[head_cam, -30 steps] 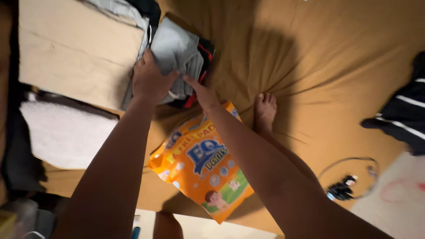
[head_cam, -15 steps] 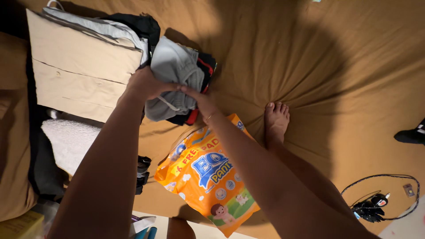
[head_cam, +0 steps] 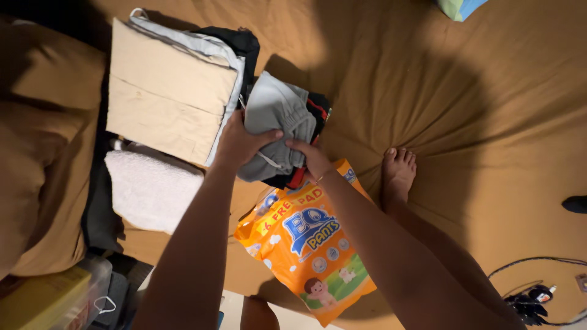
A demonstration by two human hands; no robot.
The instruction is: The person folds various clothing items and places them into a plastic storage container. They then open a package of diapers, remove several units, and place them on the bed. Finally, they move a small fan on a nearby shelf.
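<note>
My left hand [head_cam: 239, 145] grips the near edge of a folded grey garment with a drawstring [head_cam: 278, 113] that tops a small stack. My right hand [head_cam: 310, 157] holds the same stack from the right, fingers against the grey cloth and the black garment with red trim [head_cam: 309, 125] beneath it. The stack rests on a mustard-brown bed sheet [head_cam: 465, 104]. An orange plastic diaper pack [head_cam: 312, 244] lies flat just below my right wrist. My bare foot [head_cam: 398, 174] presses into the sheet to the right.
A pile of folded clothes topped by a cream piece [head_cam: 165, 98] sits left of the stack, with a white towel [head_cam: 150, 189] below it. A brown pillow [head_cam: 36, 146] lies far left. A black cable and plug [head_cam: 532, 299] lie at lower right.
The view has shifted, so everything sits further right and lower in frame. Both hands stay on the grey-topped stack, with the left thumb now pressed over its near edge.
</note>
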